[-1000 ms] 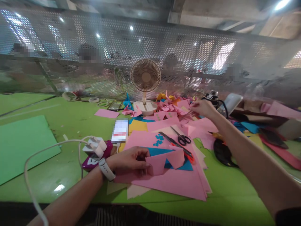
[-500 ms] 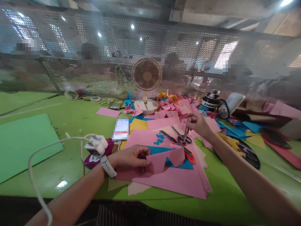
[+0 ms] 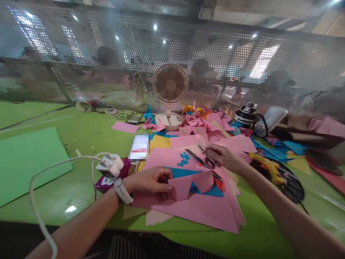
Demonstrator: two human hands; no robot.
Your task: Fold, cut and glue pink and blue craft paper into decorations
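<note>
My left hand (image 3: pixel 157 183) is closed on the left end of a folded pink paper strip (image 3: pixel 180 187) with a notch in it, which stands on a blue paper sheet (image 3: pixel 185 173). Under both lies a stack of pink sheets (image 3: pixel 210 215). Fingers curled, my right hand (image 3: pixel 219 155) rests low over dark-handled scissors (image 3: pixel 210 162); what it pinches is mostly hidden. A black craft knife (image 3: pixel 196 157) lies beside the scissors, close to an orange-handled tool (image 3: pixel 220 184). Small blue paper bits (image 3: pixel 184 158) are scattered left of the knife.
A fan (image 3: pixel 170 84) stands behind a heap of folded paper pieces (image 3: pixel 198 120). To the right are a bottle (image 3: pixel 245 116) and a yellow glue gun (image 3: pixel 266 167) on a black round tray. On the left lie a phone (image 3: pixel 139 147), white chargers (image 3: pixel 110 165) with a cable, and green paper (image 3: pixel 29 163).
My right hand has come down toward the scissors. A slim metal tool that hung upright from its fingers no longer shows that way. My left hand still holds the pink strip.
</note>
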